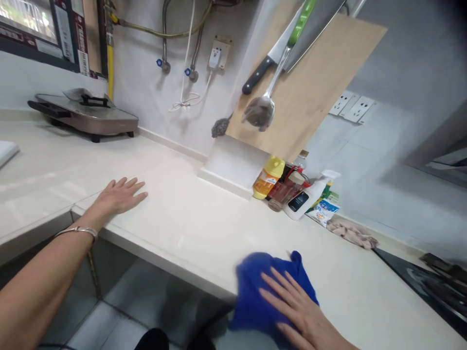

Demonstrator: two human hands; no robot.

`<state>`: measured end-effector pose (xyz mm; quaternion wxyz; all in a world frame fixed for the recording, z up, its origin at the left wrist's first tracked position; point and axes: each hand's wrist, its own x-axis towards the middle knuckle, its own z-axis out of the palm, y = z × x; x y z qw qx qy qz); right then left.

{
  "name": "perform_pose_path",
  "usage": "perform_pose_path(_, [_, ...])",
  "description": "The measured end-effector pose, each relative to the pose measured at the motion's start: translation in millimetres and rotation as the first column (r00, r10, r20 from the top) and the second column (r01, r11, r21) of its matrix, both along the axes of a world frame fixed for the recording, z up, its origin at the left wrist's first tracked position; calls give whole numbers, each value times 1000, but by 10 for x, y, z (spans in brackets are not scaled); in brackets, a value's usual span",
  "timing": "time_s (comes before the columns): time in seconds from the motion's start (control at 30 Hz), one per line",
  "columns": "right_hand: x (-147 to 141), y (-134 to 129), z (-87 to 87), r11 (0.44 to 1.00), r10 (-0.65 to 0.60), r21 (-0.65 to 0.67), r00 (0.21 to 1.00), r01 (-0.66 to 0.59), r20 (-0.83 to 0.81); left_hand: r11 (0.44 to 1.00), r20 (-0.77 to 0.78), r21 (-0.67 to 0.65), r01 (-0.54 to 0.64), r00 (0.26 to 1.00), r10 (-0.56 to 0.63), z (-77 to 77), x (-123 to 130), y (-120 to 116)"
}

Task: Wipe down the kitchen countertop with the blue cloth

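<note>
My left hand (120,195) rests palm down on the white countertop (171,218), near the corner seam, its fingers spread and nothing in it. A bracelet circles that wrist. Lower right, a blue cloth (255,279) lies bunched on the counter, part of it hanging over the front edge. Flat on top of this cloth is my right hand (292,306), fingers stretched out and slightly apart; the thumb side is near the bottom of the view. The cloth's portion under the palm is hidden.
An electric pan with a glass lid (91,114) stands at the back left. Bottles (269,177), a spray bottle (304,199) and a crumpled beige rag (352,232) line the wall. A knife (259,75) and ladle (260,111) hang on a board. At right is a black stove (419,282).
</note>
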<state>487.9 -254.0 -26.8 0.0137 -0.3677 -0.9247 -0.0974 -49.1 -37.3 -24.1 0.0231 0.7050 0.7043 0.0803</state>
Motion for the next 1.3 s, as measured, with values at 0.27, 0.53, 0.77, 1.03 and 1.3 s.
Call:
perform_pose_path(0.27, [-12, -117, -30, 951, 55, 298, 994, -82, 99, 1000, -13, -3, -9, 1000, 9, -3, 63, -16])
perform_pose_path(0.53, [-922, 338, 9, 978, 170, 111, 984, -174, 45, 1000, 25, -10, -17, 1000, 17, 17, 103, -38])
perform_pose_path(0.77, [-1884, 766, 139, 957, 157, -246, 988, -154, -9, 998, 0, -30, -51, 999, 51, 13, 142, -73])
perform_pose_path(1.03, [-2846, 1671, 203, 928, 127, -336, 985, -161, -120, 998, 65, -44, -44, 997, 47, 47, 102, -81])
perform_pose_path(1.3, [-2778, 2839, 65, 942, -224, -286, 963, 176, -147, 999, 62, -45, -24, 998, 27, 3, 9, -1])
